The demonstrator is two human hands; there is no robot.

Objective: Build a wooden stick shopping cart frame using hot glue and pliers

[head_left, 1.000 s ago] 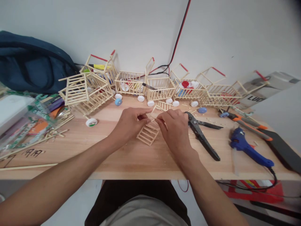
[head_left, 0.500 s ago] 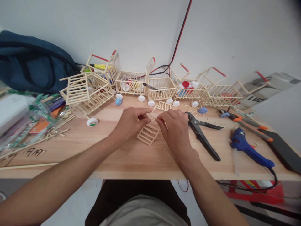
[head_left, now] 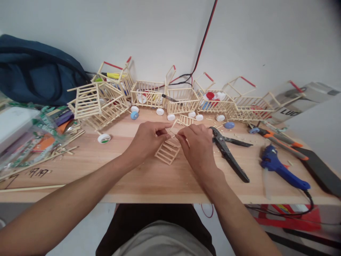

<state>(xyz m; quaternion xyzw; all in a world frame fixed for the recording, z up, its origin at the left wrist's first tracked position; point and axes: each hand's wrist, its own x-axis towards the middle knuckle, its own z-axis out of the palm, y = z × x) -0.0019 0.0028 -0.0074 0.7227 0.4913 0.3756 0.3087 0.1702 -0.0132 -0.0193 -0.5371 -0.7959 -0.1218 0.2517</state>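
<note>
A small slatted frame of thin wooden sticks rests on the tabletop between my hands. My left hand is closed in a pinch at its far left corner, where a short stick slants upward. From the other side, my right hand pinches the far right corner, fingertips close to the left ones. The fingers cover the exact joint. Just beyond lies another slatted stick piece, partly behind the right hand. Black-handled cutters lie right of that hand.
Several miniature stick shopping carts with bottle-cap wheels line the wall. A blue glue gun and orange-handled pliers lie at right. Left are loose sticks, plastic packets and a blue bag.
Almost nothing differs. Both hands keep their pinch on the small frame, with at most a slight shift of the fingertips.
</note>
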